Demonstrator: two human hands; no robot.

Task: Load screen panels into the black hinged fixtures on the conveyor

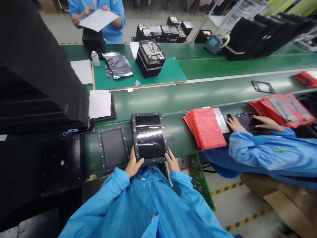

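My blue-sleeved forearms [146, 201] are reaching forward, wrists angling inward. My left grip [133, 162] and right grip [172, 160] are pinching the near corners of a black studded frame [149, 138]. It is resting on the green counter [160, 109] by the near edge, just beside a dark plate [113, 150].

red sleeves [205, 129] lie stacked at the near edge of the green conveyor belt [153, 102]; black fixtures [150, 59] stand piled on a green mat [173, 71] beside silver foil bags [118, 65]
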